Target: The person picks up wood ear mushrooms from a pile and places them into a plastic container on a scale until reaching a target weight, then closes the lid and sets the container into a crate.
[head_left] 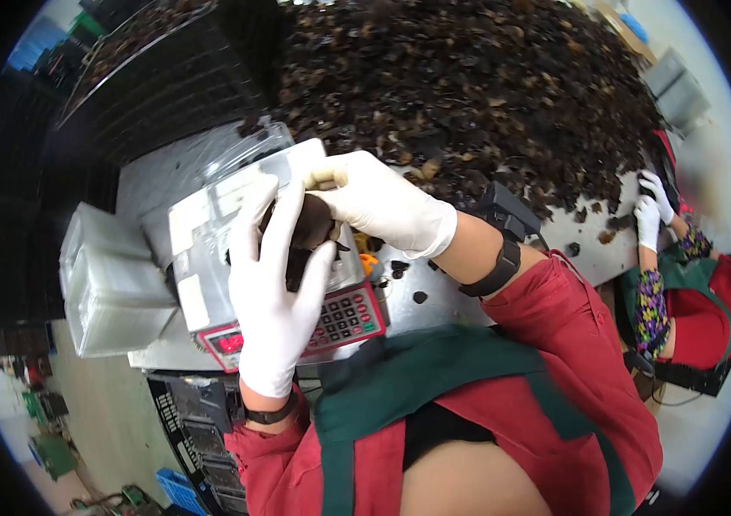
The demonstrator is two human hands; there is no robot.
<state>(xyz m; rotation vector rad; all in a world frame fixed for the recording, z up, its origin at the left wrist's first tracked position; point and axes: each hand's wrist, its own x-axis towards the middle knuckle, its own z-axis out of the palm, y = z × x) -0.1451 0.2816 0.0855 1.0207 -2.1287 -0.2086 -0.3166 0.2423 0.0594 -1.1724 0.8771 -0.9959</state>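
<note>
My white-gloved left hand [275, 288] reaches over the scale with long fingers and the thumb curved around a brown wood ear mushroom [312, 224]. From the other side, my gloved right hand [387, 202] pinches at the top edge of that same mushroom. Darker pieces lie beneath my left palm, mostly hidden by it. Below both hands is a weighing scale [350, 320] with a red-framed keypad and a red digital display. A clear plastic lid or box [249, 159] lies just behind the scale.
A big heap of dark wood ear mushrooms [460, 95] covers the table's far side. Stacked clear plastic boxes [116, 292] stand at left, near a black crate [168, 77]. An orange item [369, 262] sits beside the scale. A co-worker's gloved hands [651, 211] are at right.
</note>
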